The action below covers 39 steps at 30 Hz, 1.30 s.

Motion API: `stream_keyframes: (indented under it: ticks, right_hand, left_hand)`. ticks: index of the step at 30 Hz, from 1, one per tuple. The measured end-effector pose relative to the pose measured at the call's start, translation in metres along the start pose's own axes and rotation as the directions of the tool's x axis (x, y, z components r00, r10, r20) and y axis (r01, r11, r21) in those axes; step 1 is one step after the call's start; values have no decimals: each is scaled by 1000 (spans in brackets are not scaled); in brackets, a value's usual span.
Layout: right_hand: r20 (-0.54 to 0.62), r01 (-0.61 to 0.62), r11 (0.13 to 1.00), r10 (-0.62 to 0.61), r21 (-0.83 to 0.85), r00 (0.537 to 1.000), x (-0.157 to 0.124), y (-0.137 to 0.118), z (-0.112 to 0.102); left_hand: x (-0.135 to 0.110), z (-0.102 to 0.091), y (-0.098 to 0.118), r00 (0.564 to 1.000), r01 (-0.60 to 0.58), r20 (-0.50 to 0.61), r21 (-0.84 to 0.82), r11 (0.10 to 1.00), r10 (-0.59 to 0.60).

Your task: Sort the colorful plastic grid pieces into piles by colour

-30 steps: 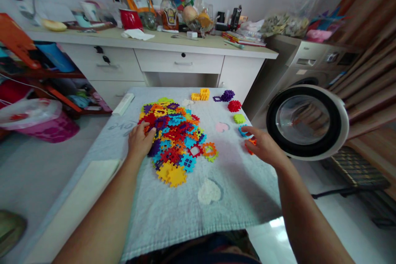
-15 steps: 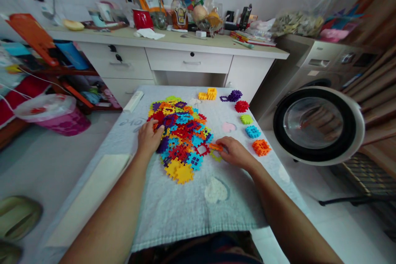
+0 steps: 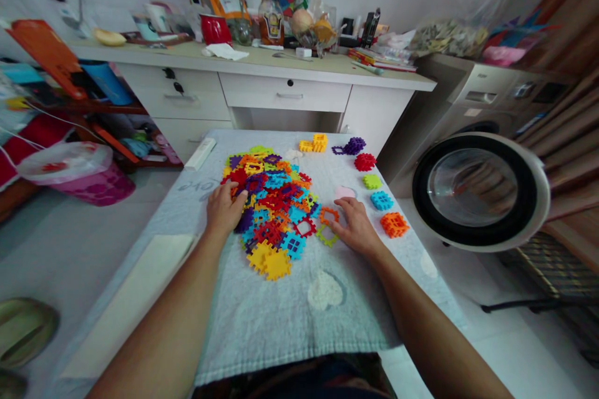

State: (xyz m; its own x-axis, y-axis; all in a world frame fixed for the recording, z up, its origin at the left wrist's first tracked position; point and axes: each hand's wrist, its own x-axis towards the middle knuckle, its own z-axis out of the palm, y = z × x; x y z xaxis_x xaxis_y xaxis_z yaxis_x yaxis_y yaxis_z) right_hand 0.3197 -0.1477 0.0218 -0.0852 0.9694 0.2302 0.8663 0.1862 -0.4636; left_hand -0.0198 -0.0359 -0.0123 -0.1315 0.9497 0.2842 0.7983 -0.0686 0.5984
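A heap of colourful toothed plastic building pieces (image 3: 276, 199) lies on the cloth-covered table. My left hand (image 3: 225, 207) rests against the heap's left edge, thumb and fingers apart, touching pieces there; what lies under the fingertips is partly hidden. On the right of the heap, my right hand (image 3: 356, 225) is spread, with an orange square frame (image 3: 322, 215) flat beside its fingertips. A yellow-green frame (image 3: 322, 239) lies just below the orange one, partly near the thumb. To their left is a red frame (image 3: 297, 228). Yellow gear-edged pieces (image 3: 277, 265) sit at the heap's near end.
Along the table's far and right edges stand yellow joined blocks (image 3: 319, 142), a purple cluster (image 3: 354, 145), a red one (image 3: 365, 162), a green piece (image 3: 372, 182), a blue block (image 3: 382, 201) and an orange cube (image 3: 394, 224). A washing machine door (image 3: 538, 199) hangs ajar at right.
My right hand has let go of the orange frame, which now lies flat right of the heap. Its fingers have spread and moved slightly right. My left hand has stayed put.
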Motion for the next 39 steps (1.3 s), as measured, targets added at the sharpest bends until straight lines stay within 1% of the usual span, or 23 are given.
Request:
stream_keyframes:
  ticks: [2,5,7,10,12,15,17,19,22,25,28,36,39]
  right_hand:
    - [63,20,1000,-18,-21,998,1,-3,0]
    - [135,6,999,-1,-34,991,3,-7,0]
    - [139,2,1000,3,-30,990,3,-9,-1]
    - [102,44,999,-43,-2,994,3,-8,-9]
    - [41,84,996,-85,21,996,0,-2,-22]
    - [-25,95,995,-94,17,995,-8,18,-54]
    - [2,56,998,-56,-20,998,-16,36,-78]
    - [53,-1,997,5,-72,999,-25,55,-99]
    - [110,-28,992,42,-125,993,-38,79,-117]
    - [142,-27,990,48,-141,989,-46,94,-122]
    - [153,-37,988,60,-147,986,-50,99,-124]
    - [150,-55,987,78,-153,985,-55,99,-122]
    - [135,-48,986,70,-159,988,-55,94,-123]
  left_hand:
    - [0,0,0,1000,0,3,7,1000,0]
    - [1,0,1,1000,3,7,19,1000,-3]
    - [1,0,1,1000,5,8,20,1000,-5]
    - [1,0,1,1000,12,10,12,1000,-12]
    - [1,0,0,1000,10,11,9,1000,-10]
    - [2,2,-2,1000,3,2,7,1000,-3]
    - [2,4,-4,1000,3,-10,2,1000,-3]
    - [2,5,-5,1000,4,-16,0,1000,-4]
    - [3,4,-5,1000,4,-2,6,1000,-4]
    - [2,3,-4,1000,-5,13,9,1000,5]
    - [2,3,-3,1000,-7,6,14,1000,7]
    - [2,4,-5,1000,-11,0,17,1000,11]
    - [2,4,-5,1000,-8,9,21,1000,8]
